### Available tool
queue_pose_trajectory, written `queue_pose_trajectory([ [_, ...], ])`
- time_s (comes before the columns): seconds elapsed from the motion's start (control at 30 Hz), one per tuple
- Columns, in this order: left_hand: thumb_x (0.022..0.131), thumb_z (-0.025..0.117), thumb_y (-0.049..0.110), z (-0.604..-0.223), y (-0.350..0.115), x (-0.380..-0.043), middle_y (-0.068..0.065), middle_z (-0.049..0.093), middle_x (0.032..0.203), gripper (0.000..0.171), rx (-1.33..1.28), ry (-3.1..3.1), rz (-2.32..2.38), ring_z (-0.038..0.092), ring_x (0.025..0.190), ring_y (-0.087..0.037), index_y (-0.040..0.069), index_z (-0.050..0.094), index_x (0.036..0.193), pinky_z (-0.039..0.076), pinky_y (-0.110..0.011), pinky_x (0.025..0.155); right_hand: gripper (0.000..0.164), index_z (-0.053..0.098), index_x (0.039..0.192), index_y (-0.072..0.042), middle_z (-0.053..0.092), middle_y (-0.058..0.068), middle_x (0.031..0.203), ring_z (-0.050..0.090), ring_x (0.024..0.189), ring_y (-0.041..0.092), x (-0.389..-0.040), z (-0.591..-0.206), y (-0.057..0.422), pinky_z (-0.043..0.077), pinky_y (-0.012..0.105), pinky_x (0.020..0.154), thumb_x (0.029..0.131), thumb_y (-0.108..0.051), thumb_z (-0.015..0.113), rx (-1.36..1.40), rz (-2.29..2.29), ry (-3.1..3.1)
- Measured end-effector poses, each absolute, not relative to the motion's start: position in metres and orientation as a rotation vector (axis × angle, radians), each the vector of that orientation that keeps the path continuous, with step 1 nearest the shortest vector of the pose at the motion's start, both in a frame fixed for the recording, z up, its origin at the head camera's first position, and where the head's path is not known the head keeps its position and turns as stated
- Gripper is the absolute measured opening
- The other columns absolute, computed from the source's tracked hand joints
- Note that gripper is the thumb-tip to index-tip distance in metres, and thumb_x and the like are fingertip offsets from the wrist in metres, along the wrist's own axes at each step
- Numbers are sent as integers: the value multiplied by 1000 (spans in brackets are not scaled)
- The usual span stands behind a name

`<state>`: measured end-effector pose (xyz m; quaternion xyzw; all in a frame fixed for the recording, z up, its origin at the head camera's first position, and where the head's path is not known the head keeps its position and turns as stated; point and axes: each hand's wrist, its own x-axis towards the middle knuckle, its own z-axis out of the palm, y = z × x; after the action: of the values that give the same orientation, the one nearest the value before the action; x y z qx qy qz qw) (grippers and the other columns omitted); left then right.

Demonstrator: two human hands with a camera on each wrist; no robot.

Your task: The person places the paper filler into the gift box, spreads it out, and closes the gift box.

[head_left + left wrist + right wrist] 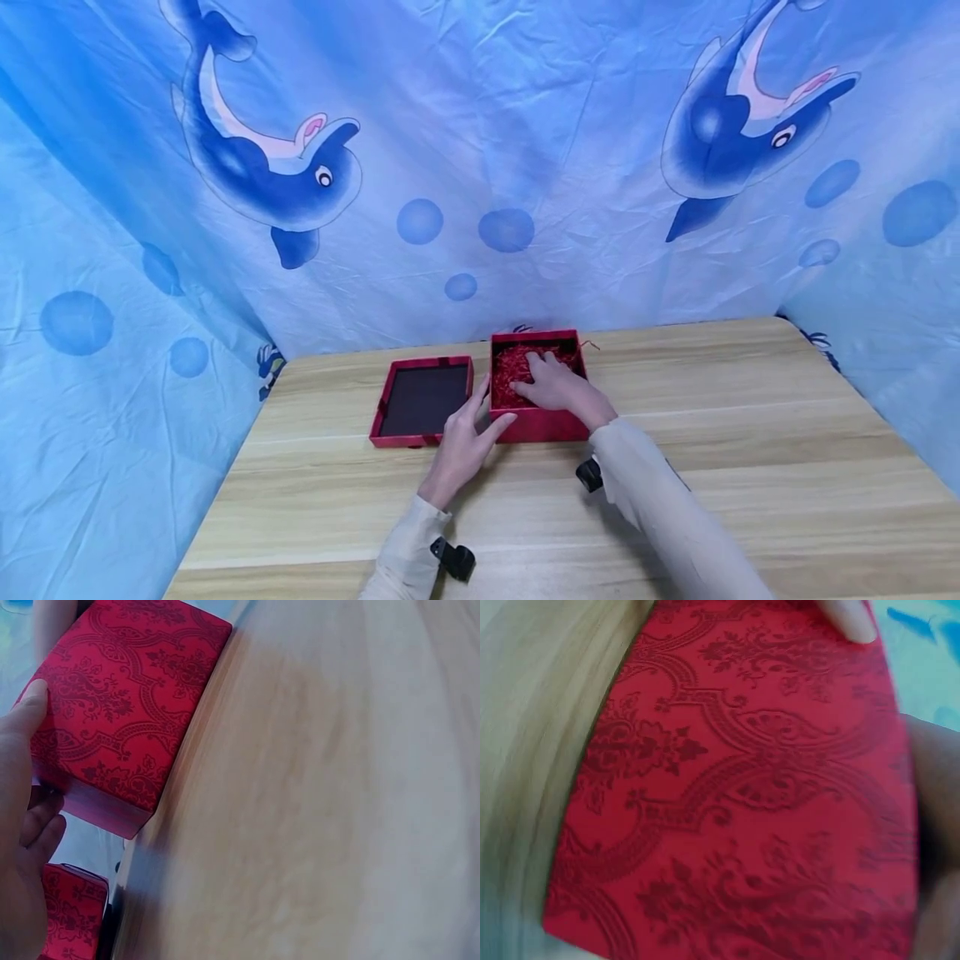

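Note:
A red open box (551, 427) with a dark scroll pattern stands on the table, filled with red shredded paper (509, 367). My left hand (462, 446) holds its front left corner. The thumb (27, 712) lies on the front wall in the left wrist view, while the fingers run along the left side. My right hand (557, 387) reaches over the front wall into the box, fingers apart and touching the shreds. The patterned front wall of the box (742, 780) fills most of the right wrist view.
Left of the box lies its red lid (405, 442), dark inside face up. Both rest on a light wood table (712, 450). A blue dolphin-print cloth (570, 275) hangs behind and at both sides. One strand of shred (591, 344) sticks out past the box's right rim.

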<state>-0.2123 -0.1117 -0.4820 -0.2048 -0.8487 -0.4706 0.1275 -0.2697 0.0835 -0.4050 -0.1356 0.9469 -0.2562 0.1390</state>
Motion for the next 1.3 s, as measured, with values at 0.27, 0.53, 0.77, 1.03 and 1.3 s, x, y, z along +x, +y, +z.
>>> queue_pose_trajectory([
  [0.27,99,70,41,-480,-112,-212,-15,41,160,78,-574,-2494,-1363,57,131,-31,14,34,163,46,-51,107,76,22,160,8,19,35,163,20,149,54,-278,-408,79,24,66,117,108,-37,55,-346,-756,2691],
  [0.53,100,70,41,-480,-112,-212,-19,40,160,78,-564,-2507,-1356,58,130,-31,11,34,163,47,-52,106,77,26,161,2,23,33,163,19,148,58,-266,-403,82,26,72,114,106,-41,58,-350,-727,2778],
  [0.77,99,70,39,-478,-112,-212,-17,41,160,79,-564,-2508,-1355,58,130,-31,9,34,162,47,-52,106,71,38,157,-2,40,29,155,32,142,53,-246,-387,82,34,70,110,103,-40,64,-423,-780,2942],
  [1.03,99,71,38,-479,-114,-211,-12,42,159,79,-566,-2494,-1379,56,131,-31,11,33,163,46,-48,107,73,36,155,6,40,35,151,38,138,55,-248,-387,81,36,64,112,103,-38,64,-295,-790,3011],
  [1.3,100,70,37,-480,-113,-212,-12,42,159,77,-575,-2496,-1359,55,132,-31,13,33,163,46,-48,107,79,26,157,11,34,36,157,34,143,53,-264,-401,80,35,65,112,106,-40,58,-265,-776,2826],
])
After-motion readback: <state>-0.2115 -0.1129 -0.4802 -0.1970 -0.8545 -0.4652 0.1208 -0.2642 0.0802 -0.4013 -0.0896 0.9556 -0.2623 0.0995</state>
